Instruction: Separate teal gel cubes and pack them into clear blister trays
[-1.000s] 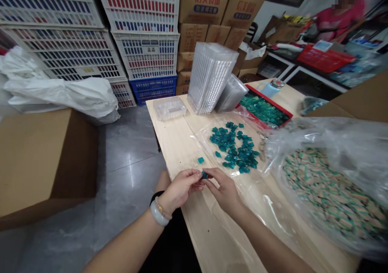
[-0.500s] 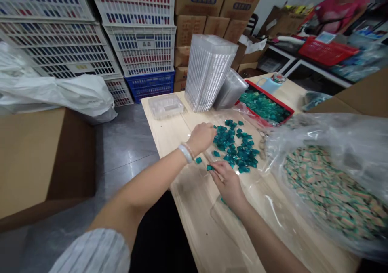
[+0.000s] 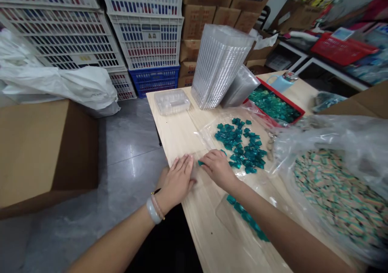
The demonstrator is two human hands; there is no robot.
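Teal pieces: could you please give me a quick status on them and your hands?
Left hand down flat, empty. Right hand touching a lone piece. Pile beyond it. Right forearm over a clear tray.

Many small square teal pieces (image 3: 241, 143), translucent and glossy, lying scattered in loose heap on clear plastic sheet (image 3: 209, 135); one single piece (image 3: 200, 162) apart, left of the heap.

Teal piece (image 3: 200, 163) half-hidden by right hand (image 3: 218, 169)

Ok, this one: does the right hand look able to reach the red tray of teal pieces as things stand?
Probably yes. The right hand is a short way from the red tray, and the way looks free: only the loose teal pieces, lying low on the table, are between them, and nothing tall blocks the path.
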